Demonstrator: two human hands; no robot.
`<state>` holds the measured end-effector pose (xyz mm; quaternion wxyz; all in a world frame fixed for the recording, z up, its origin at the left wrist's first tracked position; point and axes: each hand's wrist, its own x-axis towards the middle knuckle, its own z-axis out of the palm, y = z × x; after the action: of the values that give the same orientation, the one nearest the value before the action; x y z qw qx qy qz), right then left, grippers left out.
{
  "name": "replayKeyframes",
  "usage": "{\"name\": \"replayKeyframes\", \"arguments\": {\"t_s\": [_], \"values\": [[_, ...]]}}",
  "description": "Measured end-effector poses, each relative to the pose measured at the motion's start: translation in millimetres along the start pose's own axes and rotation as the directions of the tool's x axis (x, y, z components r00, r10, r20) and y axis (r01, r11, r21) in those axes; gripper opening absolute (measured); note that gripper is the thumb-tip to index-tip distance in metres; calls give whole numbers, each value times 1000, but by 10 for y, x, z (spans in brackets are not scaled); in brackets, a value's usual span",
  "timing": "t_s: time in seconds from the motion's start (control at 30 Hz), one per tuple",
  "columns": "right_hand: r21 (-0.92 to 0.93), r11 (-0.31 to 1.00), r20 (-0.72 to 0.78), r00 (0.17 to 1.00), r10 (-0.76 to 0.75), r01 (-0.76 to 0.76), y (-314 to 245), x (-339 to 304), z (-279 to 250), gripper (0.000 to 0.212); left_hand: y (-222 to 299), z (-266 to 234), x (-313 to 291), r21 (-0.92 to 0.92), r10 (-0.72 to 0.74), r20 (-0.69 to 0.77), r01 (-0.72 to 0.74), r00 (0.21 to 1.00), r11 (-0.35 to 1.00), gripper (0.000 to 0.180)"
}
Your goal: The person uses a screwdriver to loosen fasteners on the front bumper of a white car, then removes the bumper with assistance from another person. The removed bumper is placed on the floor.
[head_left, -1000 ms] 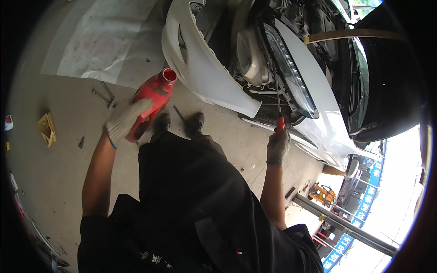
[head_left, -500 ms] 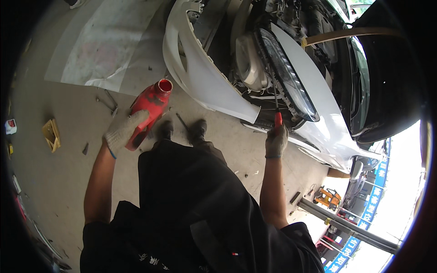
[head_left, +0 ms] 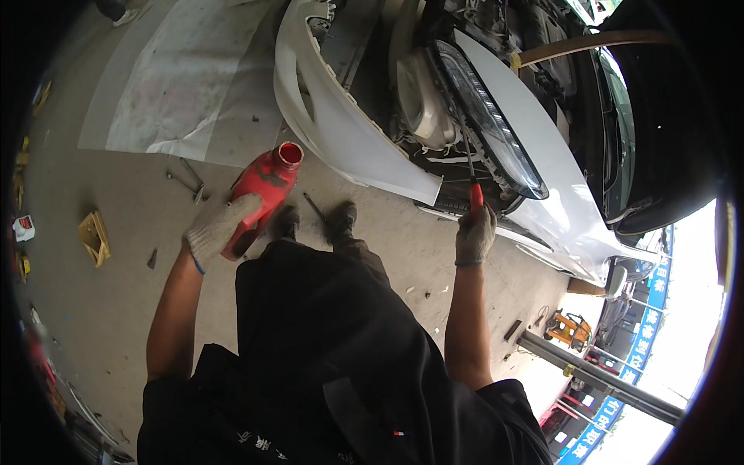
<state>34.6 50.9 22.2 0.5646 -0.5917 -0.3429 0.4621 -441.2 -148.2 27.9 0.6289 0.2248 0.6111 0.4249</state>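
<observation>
My left hand (head_left: pixel 215 226), in a pale knit glove, is closed round a red plastic bottle (head_left: pixel 271 186) with an uncapped mouth, tilted up and to the right. In my gloved right hand (head_left: pixel 474 239) is a screwdriver (head_left: pixel 476 195) by its red handle. Its long metal shaft points away from me, into the gap beside the headlight (head_left: pixel 490 120) of a white car (head_left: pixel 570 186). Whether the tip touches anything there I cannot tell. A white bumper cover (head_left: pixel 353 147) hangs loose in front of the car, left of the headlight.
A large pale sheet (head_left: pixel 174 85) lies on the floor at the far left. Metal tools (head_left: pixel 187 182) lie near its edge, and a yellow tray (head_left: pixel 94 239) is further left. A dark bar (head_left: pixel 315 208) lies between my feet. An orange machine (head_left: pixel 570 329) stands at the right.
The bottle and my left hand have shifted slightly right. My right hand keeps the screwdriver at the headlight gap with little movement. A person's foot shows more at the top left.
</observation>
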Motion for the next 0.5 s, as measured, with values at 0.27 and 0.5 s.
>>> {"name": "replayKeyframes", "arguments": {"t_s": [0.27,0.5], "values": [[23,998,-8,999,54,-53,-19,81,80,29,27,23,13,41,-1,14,0,1000,999,52],[59,997,15,999,38,-39,22,14,-2,30,49,57,-15,30,2,-16,-1,1000,1000,50]]}}
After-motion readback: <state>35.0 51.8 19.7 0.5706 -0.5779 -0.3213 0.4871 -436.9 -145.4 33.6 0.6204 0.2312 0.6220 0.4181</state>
